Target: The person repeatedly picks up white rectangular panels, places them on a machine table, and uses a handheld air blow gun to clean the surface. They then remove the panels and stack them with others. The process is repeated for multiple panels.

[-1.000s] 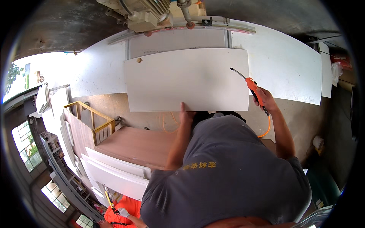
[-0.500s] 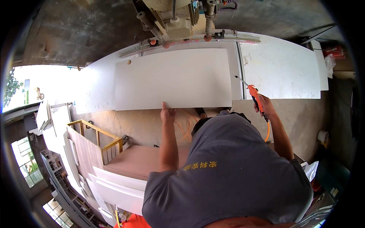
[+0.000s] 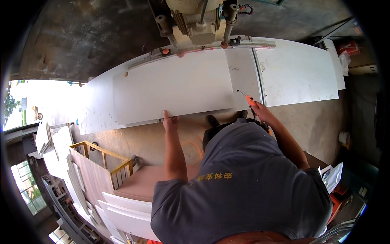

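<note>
A long white panel (image 3: pixel 174 87) lies flat on the white machine table, with a small round hole near its far left corner. My left hand (image 3: pixel 171 122) grips its near edge, one digit on top and the other fingers curled at the edge. In my right hand (image 3: pixel 263 114) is an orange air blow gun (image 3: pixel 250 100), its thin nozzle pointing up-left just beyond the panel's right end. My fingers wrap round the gun's handle, and its orange hose is mostly hidden by my arm and body.
A drilling machine head (image 3: pixel 199 24) stands behind a metal fence rail (image 3: pixel 142 61). The white table (image 3: pixel 300 73) stretches to the right. At left stand a cart with a yellow frame (image 3: pixel 103 146) and stacked white boards (image 3: pixel 126 211). A red box (image 3: pixel 349 48) sits at far right.
The panel has shifted left and turned slightly, with my left hand on its edge, baring table at its right end. My right hand has brought the air blow gun left and nearer to me.
</note>
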Demonstrator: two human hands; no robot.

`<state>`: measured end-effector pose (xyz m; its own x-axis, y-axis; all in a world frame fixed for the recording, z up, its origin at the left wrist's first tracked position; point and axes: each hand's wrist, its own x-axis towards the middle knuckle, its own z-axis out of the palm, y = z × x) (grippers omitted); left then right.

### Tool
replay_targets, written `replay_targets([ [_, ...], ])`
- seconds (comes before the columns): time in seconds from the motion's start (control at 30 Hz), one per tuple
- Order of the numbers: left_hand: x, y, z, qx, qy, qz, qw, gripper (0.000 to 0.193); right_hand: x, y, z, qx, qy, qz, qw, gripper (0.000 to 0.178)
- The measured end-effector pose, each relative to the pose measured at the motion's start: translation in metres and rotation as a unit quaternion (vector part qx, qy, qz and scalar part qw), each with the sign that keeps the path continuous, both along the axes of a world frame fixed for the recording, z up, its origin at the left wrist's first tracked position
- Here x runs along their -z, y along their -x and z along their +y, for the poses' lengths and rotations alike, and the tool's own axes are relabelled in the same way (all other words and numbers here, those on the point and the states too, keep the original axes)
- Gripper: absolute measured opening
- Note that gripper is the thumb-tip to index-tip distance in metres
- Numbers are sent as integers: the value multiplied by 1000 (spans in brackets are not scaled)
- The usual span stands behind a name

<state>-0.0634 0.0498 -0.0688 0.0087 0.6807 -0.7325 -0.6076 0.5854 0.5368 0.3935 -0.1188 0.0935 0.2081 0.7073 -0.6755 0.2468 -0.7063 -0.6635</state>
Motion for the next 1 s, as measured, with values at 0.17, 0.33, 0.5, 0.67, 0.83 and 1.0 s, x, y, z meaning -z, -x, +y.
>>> replay_targets([
  [0.17,-13,-5,2,-25,8,10,1000,54,-8,27,31,-25,0,2,1000,40],
  [0.33,-5,3,2,-19,-1,26,999,56,-5,35,34,-13,-33,1,999,40],
  [0.5,-11,6,14,120,43,231,964,55,6,31,28,-13,-36,-7,999,40],
  [0.67,10,40,23,248,69,362,896,49,10,26,31,-43,-15,-42,998,40],
  [0.83,-17,-34,-16,224,14,199,954,40,-5,11,14,30,27,-63,997,36],
  [1.0,-30,-40,-25,218,1,181,959,39,-17,6,13,83,4,-29,996,31],
])
